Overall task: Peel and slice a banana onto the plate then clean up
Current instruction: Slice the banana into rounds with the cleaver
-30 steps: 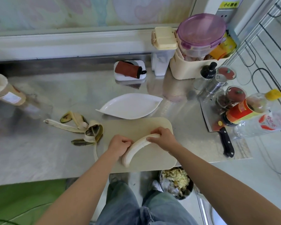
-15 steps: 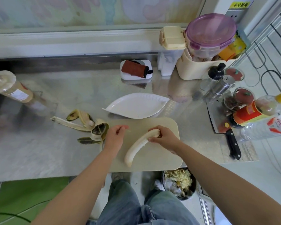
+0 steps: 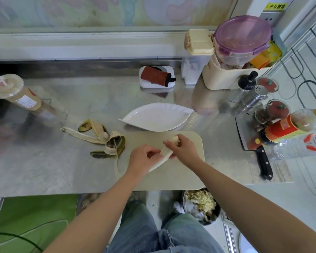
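Below the bench (image 3: pixel 53 165) edge, a bin (image 3: pixel 201 205) of scraps sits on the floor. Over the cutting board (image 3: pixel 186 176), both hands hold the peeled banana (image 3: pixel 166 152). The left hand (image 3: pixel 144 157) curls round its lower half and the right hand (image 3: pixel 183 150) grips its upper end. The peel (image 3: pixel 106 141) lies just left of the board, a knife (image 3: pixel 263 161) lies well to the right, and the white plate (image 3: pixel 157 116) sits just behind the board.
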### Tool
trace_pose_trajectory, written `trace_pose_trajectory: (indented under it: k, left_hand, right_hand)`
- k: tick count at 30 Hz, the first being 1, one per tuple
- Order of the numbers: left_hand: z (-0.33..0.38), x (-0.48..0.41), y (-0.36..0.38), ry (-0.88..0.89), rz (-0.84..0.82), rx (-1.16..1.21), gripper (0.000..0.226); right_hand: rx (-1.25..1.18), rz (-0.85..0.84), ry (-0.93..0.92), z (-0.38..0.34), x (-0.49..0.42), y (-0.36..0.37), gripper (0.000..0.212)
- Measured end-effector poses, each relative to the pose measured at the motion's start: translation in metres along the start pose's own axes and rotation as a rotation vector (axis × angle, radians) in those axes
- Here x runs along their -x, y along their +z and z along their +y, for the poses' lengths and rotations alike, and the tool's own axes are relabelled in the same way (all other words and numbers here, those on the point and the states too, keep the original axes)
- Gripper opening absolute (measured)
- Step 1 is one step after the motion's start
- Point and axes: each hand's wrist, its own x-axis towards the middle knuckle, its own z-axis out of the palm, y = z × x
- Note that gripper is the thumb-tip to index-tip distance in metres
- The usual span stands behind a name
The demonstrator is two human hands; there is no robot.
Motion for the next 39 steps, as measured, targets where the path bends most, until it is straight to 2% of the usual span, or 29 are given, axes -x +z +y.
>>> trace_pose_trajectory:
  k: [8,10,13,15,18,21,25,31,35,37,39]
  left_hand:
    - [0.004,-0.001,-0.002,0.156,0.035,0.012,0.003]
    - [0.003,-0.003,-0.001,0.176,0.037,-0.010,0.004]
    - [0.001,-0.004,-0.002,0.132,0.108,0.097,0.006]
    - [0.000,-0.003,-0.003,0.128,0.081,0.128,0.010]
    - [0.004,0.001,0.000,0.183,-0.002,-0.003,0.030]
    - [0.005,0.000,0.006,0.326,0.072,-0.177,0.039]
    - [0.003,-0.001,0.010,0.486,0.160,-0.298,0.030]
    - [-0.001,0.000,0.007,0.648,0.212,-0.321,0.016]
    - [-0.002,-0.001,0.004,0.563,0.191,-0.208,0.009]
    - [0.002,-0.001,0.003,0.430,0.176,-0.105,0.007]
    - [0.007,-0.002,0.001,0.269,0.241,0.097,0.007]
  right_hand:
    - [0.062,-0.032,0.016,-0.005,-0.001,-0.008,0.049]
    - [0.050,-0.029,0.052,-0.004,-0.002,-0.007,0.049]
    - [-0.010,0.007,0.136,-0.002,-0.004,-0.007,0.045]
    - [-0.073,0.034,0.202,-0.001,-0.005,-0.006,0.042]
    - [-0.115,0.047,0.275,-0.004,-0.006,-0.003,0.038]
    - [-0.133,0.077,0.345,-0.008,-0.005,0.000,0.037]
    - [-0.173,0.063,0.400,-0.009,-0.005,0.000,0.040]
    - [-0.287,0.026,0.416,-0.005,-0.007,0.000,0.042]
    - [-0.328,-0.009,0.348,-0.002,-0.006,0.001,0.043]
    - [-0.318,-0.069,0.297,-0.002,-0.005,0.001,0.045]
    - [-0.313,-0.105,0.238,0.000,-0.004,0.002,0.044]
